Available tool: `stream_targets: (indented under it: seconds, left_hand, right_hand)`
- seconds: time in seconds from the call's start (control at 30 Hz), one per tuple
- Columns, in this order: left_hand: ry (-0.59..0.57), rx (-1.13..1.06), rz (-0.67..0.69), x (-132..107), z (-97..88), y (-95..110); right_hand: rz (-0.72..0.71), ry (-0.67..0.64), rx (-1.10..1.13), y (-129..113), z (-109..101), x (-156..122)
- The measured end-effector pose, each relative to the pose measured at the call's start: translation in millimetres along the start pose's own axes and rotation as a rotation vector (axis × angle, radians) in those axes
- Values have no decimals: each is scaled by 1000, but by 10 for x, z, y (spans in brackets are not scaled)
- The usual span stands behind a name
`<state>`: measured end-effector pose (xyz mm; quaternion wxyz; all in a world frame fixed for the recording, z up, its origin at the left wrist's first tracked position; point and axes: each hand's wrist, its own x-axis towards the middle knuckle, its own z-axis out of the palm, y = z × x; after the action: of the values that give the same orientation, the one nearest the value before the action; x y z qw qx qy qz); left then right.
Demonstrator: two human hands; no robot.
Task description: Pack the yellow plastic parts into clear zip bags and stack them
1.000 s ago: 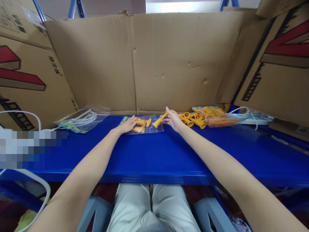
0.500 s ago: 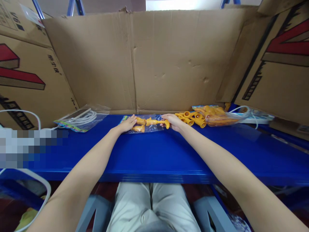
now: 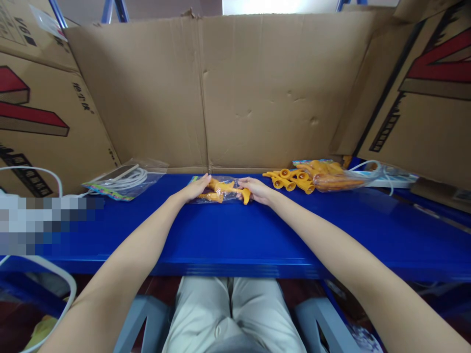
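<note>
A small clear plastic bag (image 3: 215,189) with several orange plastic pieces inside lies on the blue table (image 3: 235,235) near the cardboard wall. My left hand (image 3: 195,189) rests on the bag's left end, fingers pressed on it. My right hand (image 3: 255,190) pinches an orange trumpet-shaped piece (image 3: 239,192) at the bag's right end, where the piece enters the bag's mouth. A loose heap of the same orange pieces (image 3: 292,180) lies to the right of my right hand.
A larger clear bag full of orange pieces (image 3: 333,177) lies at the right, with white cable (image 3: 371,169) behind it. A clear bag holding white cord (image 3: 125,180) sits at the left. Cardboard sheets (image 3: 235,93) wall the table's back and sides.
My right hand carried an orange piece leftward from the loose heap and brought it into the bag's right end. My left hand stayed on the bag.
</note>
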<state>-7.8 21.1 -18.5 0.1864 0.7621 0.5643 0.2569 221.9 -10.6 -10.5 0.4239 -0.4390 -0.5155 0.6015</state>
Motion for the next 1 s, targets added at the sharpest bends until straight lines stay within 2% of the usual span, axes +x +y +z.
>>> stream_targets:
  seconds: [0.17, 0.3, 0.37, 0.47, 0.53, 0.6, 0.7, 0.77, 0.9, 1.0]
  left_hand:
    - [-20, 110, 36, -45, -10, 44]
    - [-55, 237, 26, -63, -13, 46]
    - [-58, 264, 28, -53, -7, 38]
    - [-46, 249, 19, -26, 6, 28]
    - [-26, 195, 1, -11, 10, 27]
    - [-2, 131, -11, -4, 10, 29]
    - [16, 63, -15, -6, 6, 30]
    - [20, 36, -10, -6, 6, 22]
    - [42, -8, -4, 19, 21, -22]
    - [57, -41, -5, 53, 37, -70]
  right_hand:
    - [-95, 90, -249, 59, 44, 16]
    - [-340, 200, -816, 8, -8, -17]
    - [-417, 272, -1112, -58, -47, -61]
    - [-352, 396, -1372, -175, -96, -128]
    - [-262, 417, -1449, -236, -123, -150]
    - [-171, 340, -1467, -262, -148, -145]
    - [-96, 154, -1380, -237, -182, -100]
    - [-104, 86, -1236, -195, -196, -59]
    - [-155, 53, -807, -110, -198, 18]
    - [-167, 11, -575, -72, -189, 55]
